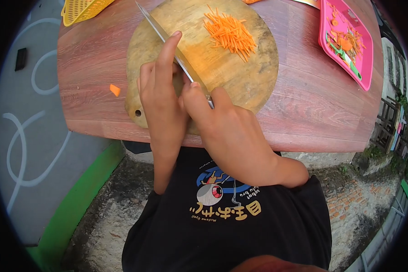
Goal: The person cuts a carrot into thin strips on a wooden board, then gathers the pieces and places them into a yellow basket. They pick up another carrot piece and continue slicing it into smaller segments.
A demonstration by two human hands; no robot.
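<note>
Silver-bladed knife [190,70]: as I watch, slants across round wooden board [254,81].
Right hand [231,129]: grips handle [210,103].
Left hand [162,90]: tipward, grasp unclear.

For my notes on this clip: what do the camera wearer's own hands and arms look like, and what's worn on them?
Both the left hand and the right hand are without gloves, and no ring, watch or bracelet shows. The forearms are bare up to black sleeves. These belong to a black shirt with yellow and white lettering and an eyeball print.
</note>
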